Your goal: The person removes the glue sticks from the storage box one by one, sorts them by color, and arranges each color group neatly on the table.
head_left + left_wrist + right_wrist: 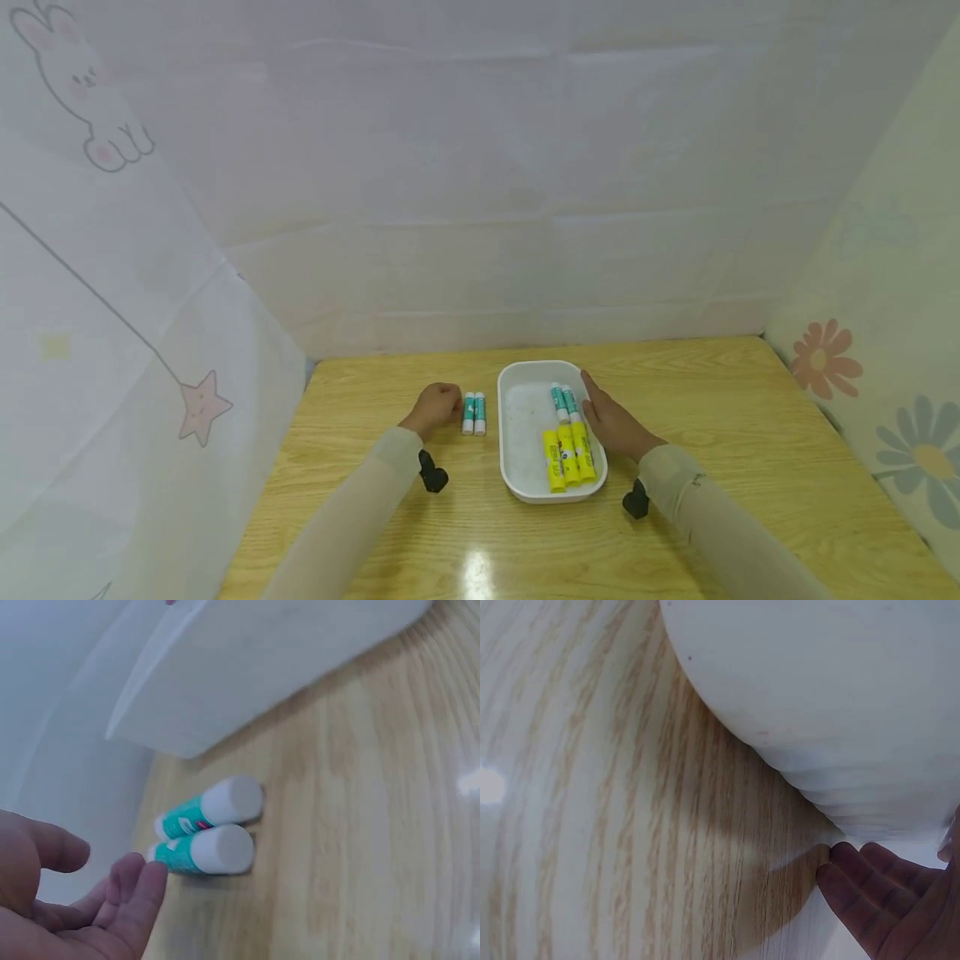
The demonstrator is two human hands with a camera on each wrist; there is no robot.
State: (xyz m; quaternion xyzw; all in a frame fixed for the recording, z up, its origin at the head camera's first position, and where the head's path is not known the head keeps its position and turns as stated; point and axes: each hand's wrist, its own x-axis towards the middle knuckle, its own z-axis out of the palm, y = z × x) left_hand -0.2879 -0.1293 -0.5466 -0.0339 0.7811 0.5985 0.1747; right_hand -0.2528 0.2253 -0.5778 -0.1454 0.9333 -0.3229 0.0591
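Note:
Two teal-and-white glue sticks (474, 414) lie side by side on the table, left of the white tray (505, 450). My left hand (437, 406) is just left of them, fingers loosely bent, thumb apart; in the left wrist view its fingertips (154, 881) come right up to the nearer glue stick (206, 851). My right hand (618, 423) lies along the tray's right side with straight fingers, thumb at the rim. Inside the tray, two more teal glue sticks (560, 403) lie above several yellow glue sticks (567, 456), all toward the right side.
The wooden table (712, 417) has a pale cloth backdrop (487, 208) along its back edge and printed cloth at both sides. Each wrist wears a small black device (432, 472). The tray's left half shows its bare floor.

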